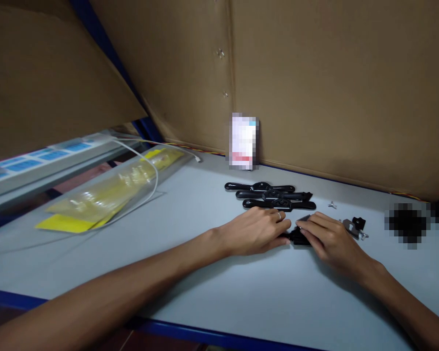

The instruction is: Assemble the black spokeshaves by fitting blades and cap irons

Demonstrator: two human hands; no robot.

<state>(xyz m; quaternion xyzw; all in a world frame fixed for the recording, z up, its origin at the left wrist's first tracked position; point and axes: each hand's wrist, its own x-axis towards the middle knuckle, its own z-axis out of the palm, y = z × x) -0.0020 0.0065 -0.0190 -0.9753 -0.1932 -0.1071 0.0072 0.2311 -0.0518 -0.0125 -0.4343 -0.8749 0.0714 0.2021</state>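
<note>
My left hand [258, 229], with a ring on one finger, is closed around one handle of a black spokeshave [300, 239] low over the table. Between the fingertips of my right hand [329, 239] is a flat grey metal blade [303, 220], held at the spokeshave's middle. Whether the blade touches the body I cannot tell. Just beyond my left hand, three more black spokeshaves lie side by side, the nearest spokeshave [279, 204] almost at my knuckles. Right of my right hand are a small black plate [359, 223] and a silver wing screw [363, 235]; another wing screw [332, 205] lies farther back.
Yellow sheets in a clear plastic bag [106, 195] lie on the left, crossed by a white cable [156, 175]. A power strip [47, 156] runs beyond the left edge. A blurred upright card or screen [243, 141] leans on the cardboard wall [332, 87]. A blurred dark object [408, 224] sits right.
</note>
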